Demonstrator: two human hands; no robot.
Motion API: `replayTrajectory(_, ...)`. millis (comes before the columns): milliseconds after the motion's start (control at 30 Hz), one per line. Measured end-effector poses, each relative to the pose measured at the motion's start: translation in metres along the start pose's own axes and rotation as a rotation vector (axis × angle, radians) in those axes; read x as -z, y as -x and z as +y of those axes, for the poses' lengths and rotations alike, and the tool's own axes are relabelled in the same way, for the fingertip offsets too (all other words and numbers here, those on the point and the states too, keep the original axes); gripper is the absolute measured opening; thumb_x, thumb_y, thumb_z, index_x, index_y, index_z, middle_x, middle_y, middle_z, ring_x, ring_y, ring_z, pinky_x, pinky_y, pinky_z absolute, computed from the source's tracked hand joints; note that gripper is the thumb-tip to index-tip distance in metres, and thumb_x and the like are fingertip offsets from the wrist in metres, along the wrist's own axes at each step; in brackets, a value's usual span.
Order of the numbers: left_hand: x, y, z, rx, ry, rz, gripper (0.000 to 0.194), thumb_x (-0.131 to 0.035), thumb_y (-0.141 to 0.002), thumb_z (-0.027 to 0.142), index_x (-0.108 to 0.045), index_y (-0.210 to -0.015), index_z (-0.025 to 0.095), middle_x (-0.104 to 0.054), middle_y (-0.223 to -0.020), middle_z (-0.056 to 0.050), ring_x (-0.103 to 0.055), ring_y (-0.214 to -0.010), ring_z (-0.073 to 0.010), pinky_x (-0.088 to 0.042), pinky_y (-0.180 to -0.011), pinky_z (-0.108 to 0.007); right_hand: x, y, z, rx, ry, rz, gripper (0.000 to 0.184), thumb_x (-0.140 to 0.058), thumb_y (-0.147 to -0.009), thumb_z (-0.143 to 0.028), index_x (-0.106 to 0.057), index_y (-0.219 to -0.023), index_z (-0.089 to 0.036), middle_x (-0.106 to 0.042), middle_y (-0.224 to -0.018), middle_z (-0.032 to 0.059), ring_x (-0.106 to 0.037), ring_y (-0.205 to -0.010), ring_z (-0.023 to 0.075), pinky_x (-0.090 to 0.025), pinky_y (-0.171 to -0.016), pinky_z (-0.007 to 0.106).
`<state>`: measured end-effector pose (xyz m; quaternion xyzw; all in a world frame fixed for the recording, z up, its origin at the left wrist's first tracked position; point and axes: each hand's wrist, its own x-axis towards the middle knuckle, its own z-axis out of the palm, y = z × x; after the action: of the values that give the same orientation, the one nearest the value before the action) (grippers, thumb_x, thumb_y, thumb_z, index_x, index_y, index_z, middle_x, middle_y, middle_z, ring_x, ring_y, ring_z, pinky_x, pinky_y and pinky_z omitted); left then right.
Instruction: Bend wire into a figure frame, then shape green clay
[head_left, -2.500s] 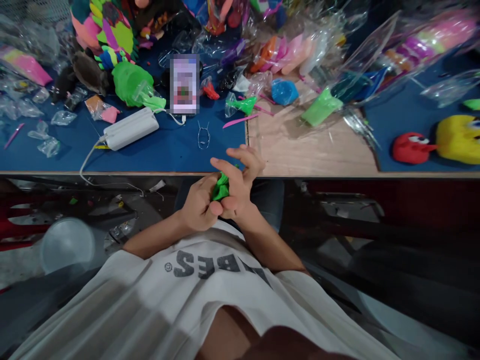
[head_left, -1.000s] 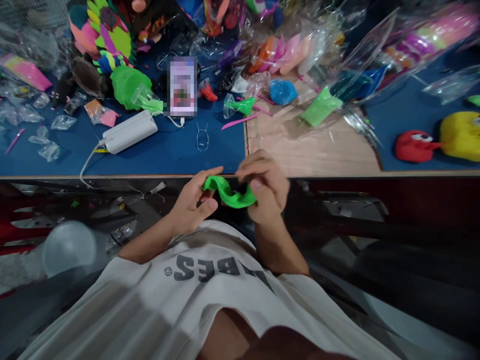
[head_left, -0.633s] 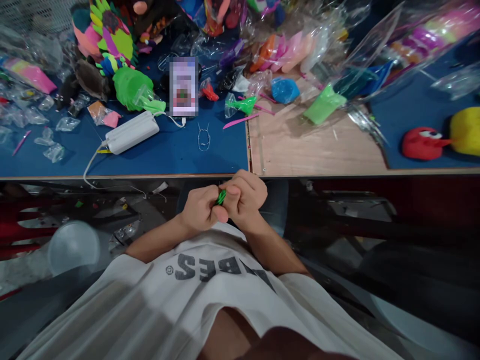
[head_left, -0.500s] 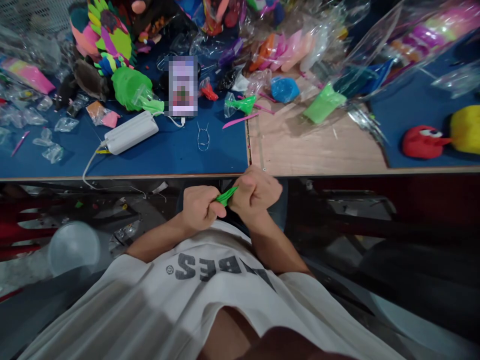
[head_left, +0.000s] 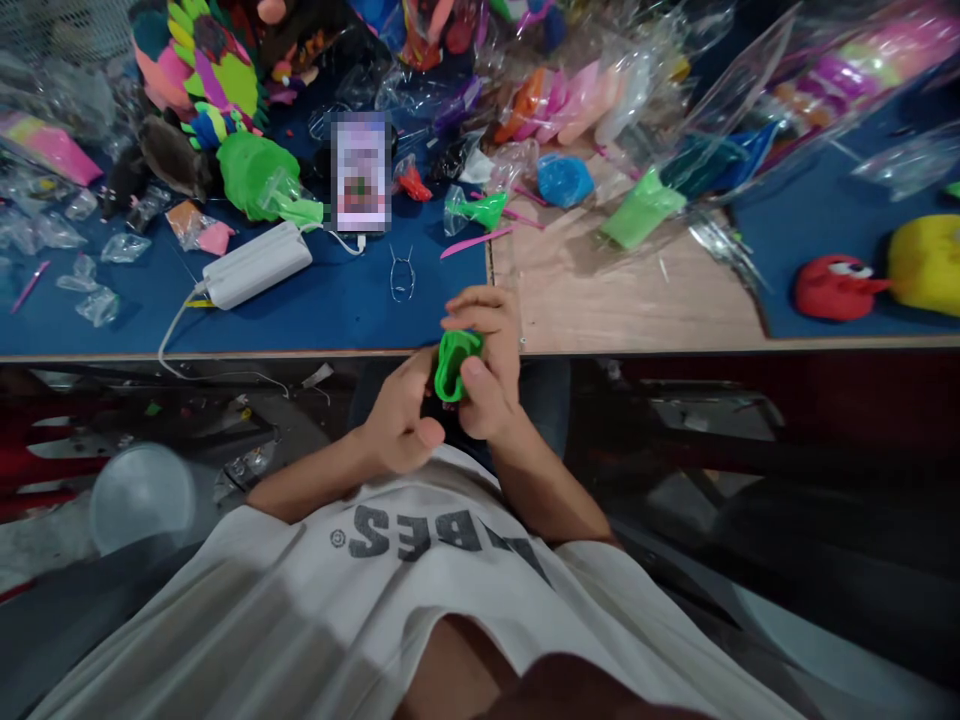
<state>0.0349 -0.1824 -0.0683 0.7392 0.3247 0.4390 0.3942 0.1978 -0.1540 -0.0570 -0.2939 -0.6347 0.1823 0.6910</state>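
Observation:
My right hand (head_left: pixel 491 370) has its thumb and fingers closed round a lump of bright green modelling clay (head_left: pixel 450 372), folded into a loop with a dark hollow in the middle. The clay is held over my lap, just in front of the table edge. Close on its left is my left hand (head_left: pixel 401 415), its thumb stretched away from the fingers. The tips of the left fingers lie behind or against the clay; whether they touch it is hidden.
On the blue table mat (head_left: pixel 435 320) lie a white power bank (head_left: pixel 259 265), a bent wire piece (head_left: pixel 402 275) and a phone (head_left: pixel 361 172). Green clay in a bag (head_left: pixel 641 210), a red clay head (head_left: pixel 836 288) and a pink tool (head_left: pixel 476 241) are further along. Below left stands a bucket (head_left: pixel 142 495).
The green clay went from a twisted strip stretched between two fists to a folded loop in my right hand. My left hand has loosened and opened its thumb.

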Motion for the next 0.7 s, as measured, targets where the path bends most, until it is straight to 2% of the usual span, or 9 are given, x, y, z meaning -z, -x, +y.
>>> replayTrajectory(67, -0.002, -0.001, 0.0, -0.132, -0.066, 0.038, 0.098, -0.046, -0.102, 0.108, -0.071, -0.132, 0.018, -0.08, -0.116, -0.014, -0.074, -0.095, -0.0273, -0.063, -0.085, -0.042, -0.007, 0.003, 0.002, 0.076, 0.092, 0.002, 0.052, -0.037, -0.127, -0.065, -0.074, -0.128, -0.028, -0.071, -0.114, 0.009, -0.072, -0.109, 0.0298, -0.062, -0.092, 0.05)
replayTrajectory(167, -0.001, -0.003, 0.0, -0.155, -0.184, 0.059, 0.077, -0.043, -0.114, 0.094, -0.068, -0.107, 0.021, -0.073, -0.091, -0.006, -0.066, -0.077, -0.0202, -0.052, -0.071, -0.035, -0.013, 0.012, -0.002, 0.082, 0.115, 0.049, 0.065, -0.031, -0.128, -0.071, -0.068, -0.098, -0.027, -0.064, -0.085, 0.0039, -0.064, -0.079, 0.0238, -0.052, -0.067, 0.043)
replayTrajectory(267, 0.004, -0.005, 0.004, -0.149, -0.234, 0.03, 0.064, -0.046, -0.125, 0.072, -0.068, -0.091, 0.021, -0.068, -0.076, -0.002, -0.061, -0.066, -0.0156, -0.045, -0.066, -0.031, -0.013, 0.019, -0.003, 0.077, 0.129, 0.162, 0.061, -0.042, -0.13, -0.059, -0.059, -0.081, -0.027, -0.055, -0.068, 0.0001, -0.051, -0.058, 0.0196, -0.037, -0.055, 0.041)
replayTrajectory(367, 0.011, -0.007, 0.01, -0.128, -0.241, 0.023, 0.059, -0.053, -0.126, 0.063, -0.078, -0.095, 0.019, -0.076, -0.077, -0.004, -0.068, -0.068, -0.0149, -0.048, -0.069, -0.028, -0.004, 0.013, 0.009, 0.056, 0.213, 0.359, 0.063, -0.055, -0.128, -0.056, -0.057, -0.072, -0.027, -0.05, -0.06, -0.0018, -0.048, -0.051, 0.0183, -0.032, -0.054, 0.04)
replayTrajectory(433, 0.017, -0.01, 0.013, -0.037, -0.203, 0.04, 0.058, -0.059, -0.124, 0.065, -0.085, -0.101, 0.018, -0.08, -0.078, -0.005, -0.073, -0.069, -0.0156, -0.052, -0.07, -0.027, 0.004, 0.001, 0.02, -0.008, 0.234, 0.548, 0.068, -0.061, -0.125, -0.064, -0.054, -0.068, -0.027, -0.045, -0.059, -0.0032, -0.047, -0.05, 0.0171, -0.029, -0.054, 0.037)
replayTrajectory(500, 0.022, -0.012, 0.014, 0.09, -0.118, 0.078, 0.056, -0.064, -0.121, 0.067, -0.091, -0.116, 0.018, -0.083, -0.08, -0.005, -0.074, -0.066, -0.0156, -0.054, -0.068, -0.027, 0.014, -0.013, 0.028, -0.068, 0.13, 0.669, 0.068, -0.067, -0.122, -0.066, -0.048, -0.069, -0.027, -0.038, -0.059, -0.0059, -0.039, -0.047, 0.0142, -0.025, -0.051, 0.034)
replayTrajectory(533, 0.023, -0.013, 0.014, 0.143, -0.055, 0.1, 0.055, -0.066, -0.12, 0.067, -0.092, -0.126, 0.019, -0.085, -0.082, -0.006, -0.074, -0.065, -0.0154, -0.056, -0.066, -0.027, 0.018, -0.018, 0.029, -0.087, 0.029, 0.668, 0.064, -0.071, -0.12, -0.064, -0.047, -0.073, -0.028, -0.035, -0.06, -0.0075, -0.034, -0.045, 0.0132, -0.023, -0.048, 0.032)
replayTrajectory(600, 0.023, -0.013, 0.011, 0.186, 0.096, 0.145, 0.06, -0.065, -0.12, 0.069, -0.087, -0.145, 0.02, -0.09, -0.096, -0.008, -0.08, -0.072, -0.0174, -0.063, -0.069, -0.027, 0.025, -0.023, 0.028, -0.149, -0.118, 0.521, 0.053, -0.072, -0.119, -0.063, -0.052, -0.083, -0.029, -0.036, -0.064, -0.0081, -0.034, -0.044, 0.0136, -0.027, -0.044, 0.031)
replayTrajectory(700, 0.016, -0.01, 0.006, 0.105, 0.253, 0.147, 0.078, -0.057, -0.119, 0.079, -0.071, -0.17, 0.022, -0.088, -0.145, -0.016, -0.09, -0.121, -0.0279, -0.075, -0.102, -0.038, 0.026, -0.013, 0.019, -0.255, -0.066, 0.14, 0.05, -0.063, -0.118, -0.078, -0.065, -0.1, -0.031, -0.054, -0.079, -0.0002, -0.061, -0.062, 0.0213, -0.052, -0.052, 0.036)
